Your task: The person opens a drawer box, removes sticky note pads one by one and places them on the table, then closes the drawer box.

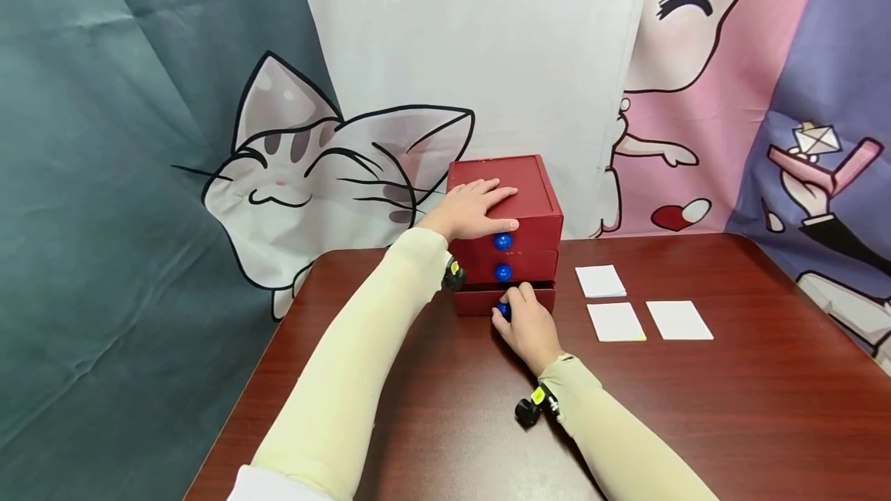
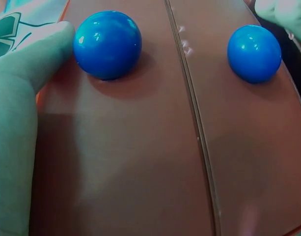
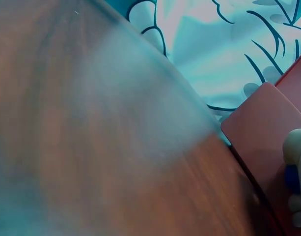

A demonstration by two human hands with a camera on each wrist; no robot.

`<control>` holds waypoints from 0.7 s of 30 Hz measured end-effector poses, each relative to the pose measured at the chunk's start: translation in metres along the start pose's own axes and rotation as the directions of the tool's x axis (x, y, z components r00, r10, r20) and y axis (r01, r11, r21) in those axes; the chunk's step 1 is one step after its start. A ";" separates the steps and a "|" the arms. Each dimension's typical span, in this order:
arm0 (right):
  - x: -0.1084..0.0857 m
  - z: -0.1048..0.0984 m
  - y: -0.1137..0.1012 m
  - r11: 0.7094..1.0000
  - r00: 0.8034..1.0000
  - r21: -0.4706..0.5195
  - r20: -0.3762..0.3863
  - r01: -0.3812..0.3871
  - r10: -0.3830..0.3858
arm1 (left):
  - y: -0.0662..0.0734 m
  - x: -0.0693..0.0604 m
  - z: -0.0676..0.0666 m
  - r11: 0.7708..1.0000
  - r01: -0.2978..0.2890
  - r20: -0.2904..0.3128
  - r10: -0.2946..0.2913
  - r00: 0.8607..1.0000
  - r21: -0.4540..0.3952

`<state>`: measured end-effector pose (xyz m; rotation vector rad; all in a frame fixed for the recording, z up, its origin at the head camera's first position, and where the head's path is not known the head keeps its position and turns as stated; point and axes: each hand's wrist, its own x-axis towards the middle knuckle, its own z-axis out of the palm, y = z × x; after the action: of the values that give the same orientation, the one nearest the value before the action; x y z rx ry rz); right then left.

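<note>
A red box with three stacked drawers (image 1: 506,184) stands near the back of the table, each drawer front bearing a round blue knob. On its top rests my left hand (image 1: 473,209), fingers spread and thumb by the top knob (image 1: 503,241). The middle knob (image 1: 503,272) is untouched; both upper knobs show large in the left wrist view. My right hand (image 1: 529,327) pinches the bottom knob (image 1: 503,308), which its fingers partly cover. A dark gap above the bottom drawer (image 1: 476,301) shows it pulled slightly out. What lies inside is hidden.
Three white square cards or paper pads lie right of the box: a back one (image 1: 601,281), a front one (image 1: 616,322) and a right one (image 1: 679,320). The brown table (image 1: 445,424) meets a cartoon-printed cloth backdrop (image 1: 487,45) behind the box.
</note>
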<state>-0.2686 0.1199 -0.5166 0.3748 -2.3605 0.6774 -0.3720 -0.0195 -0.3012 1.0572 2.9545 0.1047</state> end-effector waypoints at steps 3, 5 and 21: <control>-0.008 -0.004 -0.002 1.000 1.000 0.005 0.000 0.001 -0.001 | 0.001 -0.001 0.001 1.000 -0.003 0.005 0.003 1.000 -0.005; -0.012 -0.008 -0.004 1.000 1.000 0.012 0.006 0.008 -0.008 | 0.001 -0.002 0.000 1.000 -0.003 0.005 0.003 1.000 -0.005; -0.029 -0.028 -0.013 0.987 0.992 -0.095 -0.006 0.129 -0.130 | 0.000 0.000 0.000 1.000 0.001 0.000 -0.001 1.000 -0.003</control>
<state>-0.2277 0.1271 -0.5123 0.4759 -2.3241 0.5035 -0.3720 -0.0196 -0.3010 1.0552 2.9543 0.1097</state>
